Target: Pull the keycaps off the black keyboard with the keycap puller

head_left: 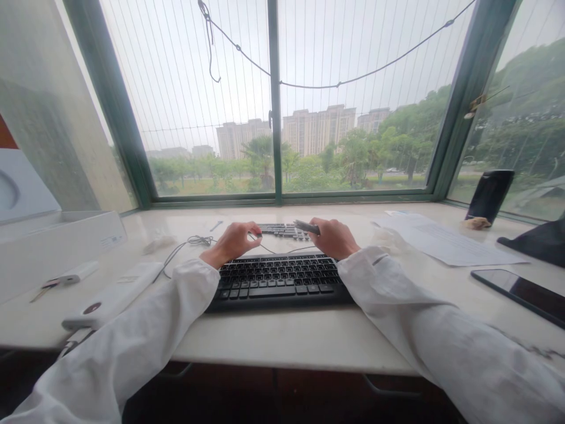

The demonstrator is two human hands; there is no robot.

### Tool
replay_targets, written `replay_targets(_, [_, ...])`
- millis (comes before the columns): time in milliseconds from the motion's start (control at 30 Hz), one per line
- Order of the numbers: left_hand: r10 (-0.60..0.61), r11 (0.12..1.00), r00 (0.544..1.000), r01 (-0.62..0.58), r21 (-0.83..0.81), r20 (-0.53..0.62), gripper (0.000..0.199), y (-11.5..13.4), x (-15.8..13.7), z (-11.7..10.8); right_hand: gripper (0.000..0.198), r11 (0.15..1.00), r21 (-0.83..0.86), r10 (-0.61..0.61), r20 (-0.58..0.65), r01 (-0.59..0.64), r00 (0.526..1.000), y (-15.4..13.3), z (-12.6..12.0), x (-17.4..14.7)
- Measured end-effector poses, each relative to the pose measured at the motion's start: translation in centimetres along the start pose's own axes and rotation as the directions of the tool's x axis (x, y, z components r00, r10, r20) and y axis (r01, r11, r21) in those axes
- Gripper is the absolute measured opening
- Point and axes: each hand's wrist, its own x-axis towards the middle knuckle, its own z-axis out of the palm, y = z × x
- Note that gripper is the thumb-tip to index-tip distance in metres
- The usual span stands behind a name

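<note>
A black keyboard (pixel 278 282) lies near the table's front edge. Its lower row holds keycaps, while the upper rows look like bare square sockets. Behind it, loose dark keycaps (pixel 282 230) lie in rows. My left hand (pixel 232 241) is above the keyboard's far left corner, thumb and forefinger pinching a small black keycap (pixel 258 235). Over the far right corner, my right hand (pixel 333 237) is closed around a slim grey tool (pixel 307 227) pointing left; its exact kind is unclear. A thin grey cable (pixel 200 240) runs behind the keyboard.
At left are a white power bank (pixel 115 294), a small white device with keys (pixel 73 274) and a white box (pixel 57 247). Papers (pixel 441 238), a phone (pixel 525 292) and a dark upright object (pixel 489 197) are at right. A window (pixel 273 197) borders the table's back.
</note>
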Motion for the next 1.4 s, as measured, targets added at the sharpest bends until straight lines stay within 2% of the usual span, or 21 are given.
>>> replay_targets(133, [-0.023, 0.999, 0.999, 0.022, 0.028, 0.04, 0.02, -0.9, -0.1, 0.1, 0.03, 0.999, -0.046, 0.005, 0.028, -0.003, 1.0, 0.2, -0.5, -0.1])
replay_targets(333, [-0.031, 0.999, 0.988, 0.027, 0.029, 0.148, 0.022, -0.9, -0.2, -0.3, 0.028, 0.998, -0.062, -0.02, 0.055, 0.023, 0.998, 0.5, -0.4, -0.2])
replay_targets(567, [-0.046, 0.992, 0.991, 0.031, 0.124, 0.123, 0.019, -1.7, 0.6, -0.2, 0.028, 0.998, -0.065, -0.021, 0.067, 0.025, 0.998, 0.4, -0.5, -0.2])
replay_targets(733, [-0.063, 0.973, 0.975, 0.013, 0.229, 0.213, 0.019, -2.3, 2.5, 0.9, 0.029, 0.998, -0.064, 0.026, 0.059, -0.022, 0.998, 0.5, -0.3, -0.3])
replay_targets(967, [-0.163, 0.949, 0.927, 0.054, 0.312, 0.336, 0.019, -3.1, 5.9, 3.8, 0.031, 0.999, -0.027, 0.047, 0.097, -0.044, 0.994, 0.6, -0.4, -0.3])
replay_targets(1133, [-0.17, 0.948, 0.92, 0.055, 0.312, 0.354, 0.02, -3.6, 6.8, 5.3, 0.03, 0.999, -0.025, 0.039, 0.088, -0.037, 0.995, 0.7, -0.2, -0.3])
replay_targets(1400, [-0.164, 0.959, 0.93, 0.072, 0.275, 0.328, 0.019, -4.0, 6.4, 6.2, 0.029, 0.999, -0.007, 0.046, 0.13, -0.046, 0.99, 0.5, -0.2, -0.3])
